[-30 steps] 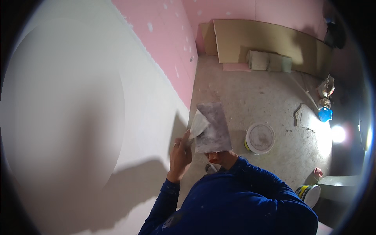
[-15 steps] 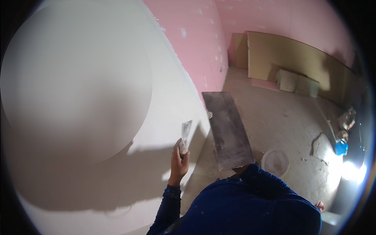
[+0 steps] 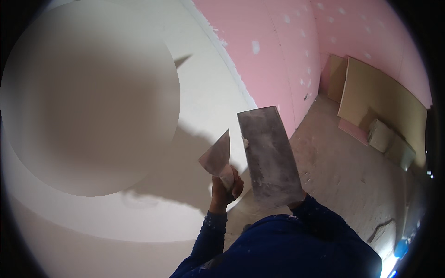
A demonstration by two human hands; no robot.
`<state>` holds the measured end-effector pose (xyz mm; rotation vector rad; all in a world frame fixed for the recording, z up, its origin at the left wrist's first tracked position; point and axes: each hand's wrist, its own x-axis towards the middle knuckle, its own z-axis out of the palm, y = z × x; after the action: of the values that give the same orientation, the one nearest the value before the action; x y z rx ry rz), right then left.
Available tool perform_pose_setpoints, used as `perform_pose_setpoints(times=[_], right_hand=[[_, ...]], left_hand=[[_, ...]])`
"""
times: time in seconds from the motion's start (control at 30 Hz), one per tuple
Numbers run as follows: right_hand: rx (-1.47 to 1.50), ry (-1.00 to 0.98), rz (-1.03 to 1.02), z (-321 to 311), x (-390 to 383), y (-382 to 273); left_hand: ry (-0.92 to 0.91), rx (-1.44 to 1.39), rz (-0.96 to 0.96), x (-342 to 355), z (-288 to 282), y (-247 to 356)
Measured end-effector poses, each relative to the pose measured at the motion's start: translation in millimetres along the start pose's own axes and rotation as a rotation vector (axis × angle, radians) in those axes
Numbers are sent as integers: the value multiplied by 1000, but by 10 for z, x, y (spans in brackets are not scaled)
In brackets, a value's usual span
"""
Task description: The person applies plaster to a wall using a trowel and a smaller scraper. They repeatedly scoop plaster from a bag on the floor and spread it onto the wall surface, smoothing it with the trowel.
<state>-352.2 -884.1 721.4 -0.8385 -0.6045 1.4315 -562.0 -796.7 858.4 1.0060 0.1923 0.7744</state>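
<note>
A: That putty knife (image 3: 217, 156) in the left hand (image 3: 224, 189) looks like thin bare metal, dull grey with a faint sheen, and the handle is caked in dried white compound.

B: Yep, and the long flat hawk (image 3: 269, 155) at centre frame is metal too, matt and smeared with chalky residue, with one wet white blob near its upper left edge.

A: The white wall (image 3: 204, 92) on the left reads smooth and matt, freshly skimmed.

B: The pink board (image 3: 278, 51) at the top is flat and matt with white filler dabs. The floor (image 3: 343, 171) on the right is rough, dusty concrete. The sleeve (image 3: 211, 234) is blue cloth, speckled white.
</note>
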Motion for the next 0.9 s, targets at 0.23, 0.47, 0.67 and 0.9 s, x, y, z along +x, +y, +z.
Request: perform_pose_setpoints(times=[0.23,0.47,0.67,0.9], right_hand=[[-3,-105,136,-41,236,-109],[-7,-117,136,-46,374,-158],[-10,-102,96,7,499,-251],[3,-58,-64,262,569,-659]], left_hand=[[698,-16,-12,387,200,-374],[353,536,-131,519,-186,-402],[361,1051,-109,699,-396,-405],[235,1420,97,-105,-1090,-961]])
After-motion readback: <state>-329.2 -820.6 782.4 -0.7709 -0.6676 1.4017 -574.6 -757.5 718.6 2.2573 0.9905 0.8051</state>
